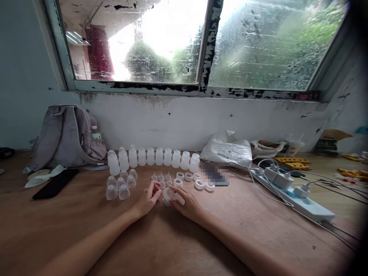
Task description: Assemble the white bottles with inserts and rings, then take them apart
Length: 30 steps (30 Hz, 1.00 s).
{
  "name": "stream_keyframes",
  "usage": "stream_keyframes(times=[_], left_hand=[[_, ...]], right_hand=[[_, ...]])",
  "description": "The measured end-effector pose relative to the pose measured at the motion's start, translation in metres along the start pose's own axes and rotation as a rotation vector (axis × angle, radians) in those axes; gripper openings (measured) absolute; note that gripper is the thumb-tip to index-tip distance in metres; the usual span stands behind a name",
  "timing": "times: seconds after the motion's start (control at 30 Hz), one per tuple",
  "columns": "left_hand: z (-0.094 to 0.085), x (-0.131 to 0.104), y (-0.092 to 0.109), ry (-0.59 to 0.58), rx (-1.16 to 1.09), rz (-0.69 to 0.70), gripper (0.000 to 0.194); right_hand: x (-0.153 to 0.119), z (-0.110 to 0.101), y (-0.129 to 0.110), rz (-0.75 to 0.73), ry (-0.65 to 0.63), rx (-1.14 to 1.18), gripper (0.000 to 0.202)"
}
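Note:
At the middle of the table, my right hand [186,205] pinches a white, translucent bottle collar ring [168,194] between thumb and fingers. A clear silicone nipple [166,202] shows just under it; whether the two are joined I cannot tell. Beside it on the left, my left hand [149,198] has its fingers curled together, and what they hold, if anything, is hidden. Several clear nipples [161,177] stand just beyond my fingertips. To their right lie several white collar rings [188,176]. Clear domed caps [124,192] are grouped left of my left hand.
Behind, frosted baby bottles [159,156] stand in a curved row, a few at the left end with tops. A black phone [56,184] and grey backpack [67,138] are at left. Right are a silver bag [227,147] and power strip [304,205] with cables.

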<state>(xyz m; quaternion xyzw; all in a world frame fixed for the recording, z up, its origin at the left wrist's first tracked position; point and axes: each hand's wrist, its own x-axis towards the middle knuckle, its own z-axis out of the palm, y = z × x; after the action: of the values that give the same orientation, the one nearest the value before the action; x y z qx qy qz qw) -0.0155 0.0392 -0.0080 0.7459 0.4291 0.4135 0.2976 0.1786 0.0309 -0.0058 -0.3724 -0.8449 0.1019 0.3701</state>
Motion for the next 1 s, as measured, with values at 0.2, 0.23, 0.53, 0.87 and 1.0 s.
stream_keyframes(times=[0.2, 0.23, 0.53, 0.87, 1.0], left_hand=[[0.000, -0.003, 0.003, 0.055, 0.076, 0.083, 0.017], [0.001, -0.004, 0.003, 0.032, 0.103, 0.105, 0.017], [0.005, 0.000, 0.008, -0.058, 0.201, 0.187, 0.015], [0.012, -0.009, 0.020, -0.076, -0.212, -0.046, 0.027], [0.017, -0.010, 0.017, 0.031, -0.322, -0.123, 0.029]], right_hand=[[-0.001, 0.008, 0.003, 0.034, -0.132, -0.066, 0.043], [-0.001, 0.008, 0.003, 0.032, -0.130, -0.064, 0.042], [0.000, 0.007, 0.000, -0.029, -0.119, -0.047, 0.033], [-0.001, 0.005, -0.006, -0.028, -0.030, 0.071, 0.017], [0.001, 0.007, -0.009, 0.108, 0.046, 0.126, 0.010]])
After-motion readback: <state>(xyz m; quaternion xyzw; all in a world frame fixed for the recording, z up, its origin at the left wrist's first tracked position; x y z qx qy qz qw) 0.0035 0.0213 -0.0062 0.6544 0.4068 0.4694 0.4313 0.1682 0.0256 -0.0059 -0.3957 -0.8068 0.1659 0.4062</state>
